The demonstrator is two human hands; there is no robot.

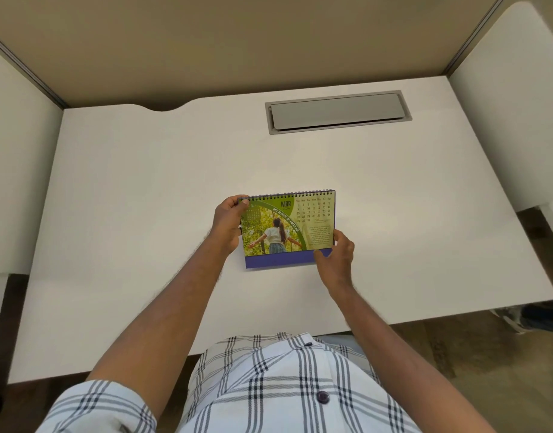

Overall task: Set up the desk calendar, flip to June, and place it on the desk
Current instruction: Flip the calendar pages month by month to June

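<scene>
A spiral-bound desk calendar (287, 226) with a purple base stands over the middle of the white desk (144, 198). Its facing page is green, reads MAR, and shows a person among trees beside a date grid. My left hand (228, 221) grips the calendar's left edge, thumb at the top left corner by the spiral. My right hand (334, 257) pinches the lower right corner of the page, next to the purple base strip. I cannot tell whether the base touches the desk.
A grey cable hatch (337, 112) is set into the desk at the back right. Beige partition panels (237, 42) wall the desk at the back, with white side panels (512, 120) left and right. The desk's front edge runs near my checked shirt.
</scene>
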